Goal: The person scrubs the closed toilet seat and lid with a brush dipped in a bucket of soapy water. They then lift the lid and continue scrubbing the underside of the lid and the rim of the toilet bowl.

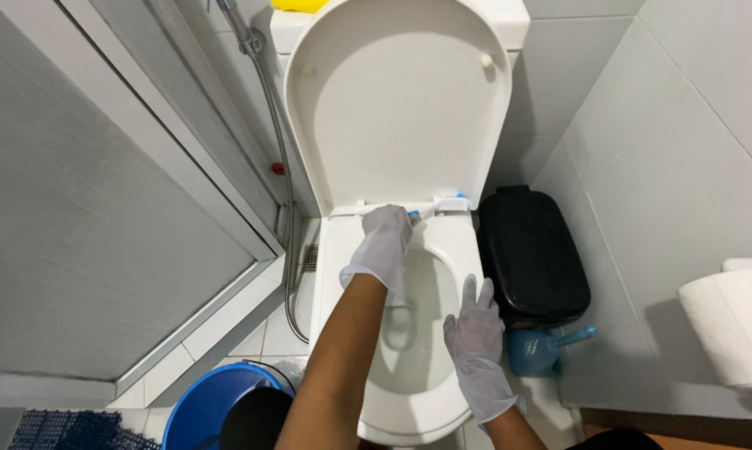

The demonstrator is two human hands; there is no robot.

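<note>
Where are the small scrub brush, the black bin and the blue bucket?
small scrub brush (451,202): head view, on its white bristle head at the seat hinge.
black bin (530,254): head view, middle of its lid.
blue bucket (205,408): head view, on its inner wall.

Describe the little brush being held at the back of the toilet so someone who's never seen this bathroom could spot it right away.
Start at the white toilet with its lid up. Along the back of the rim, by the hinges, the gloved left hand holds a small brush. It is the only white-and-blue thing there, its head just right of the fingers, thinner than the blue holder on the floor.
</note>
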